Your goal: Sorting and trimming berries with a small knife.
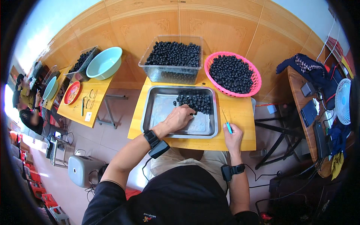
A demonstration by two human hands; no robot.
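A shallow metal tray (pixel 155 116) lies on the yellow table in front of me. Dark, round, blueberry-like fruits (pixel 195 101) are heaped in its back right part. My left hand (pixel 179 119) reaches into the tray from the left, fingers bent and closed at the near edge of the heap; what is between the fingertips is too small to make out. To the right of the tray, just above the tabletop, my right hand (pixel 234 135) grips a slim knife-like tool (pixel 227 126) by its teal handle. Its thin tip points away from me.
Behind the tray stand a clear plastic bin (pixel 170 74) and a pink basket (pixel 256 80), both full of the dark fruits. Leftward, another yellow table holds a turquoise basin (pixel 105 63) and a red plate (pixel 72 93). A wooden table (pixel 298 88) with a fan stands rightward.
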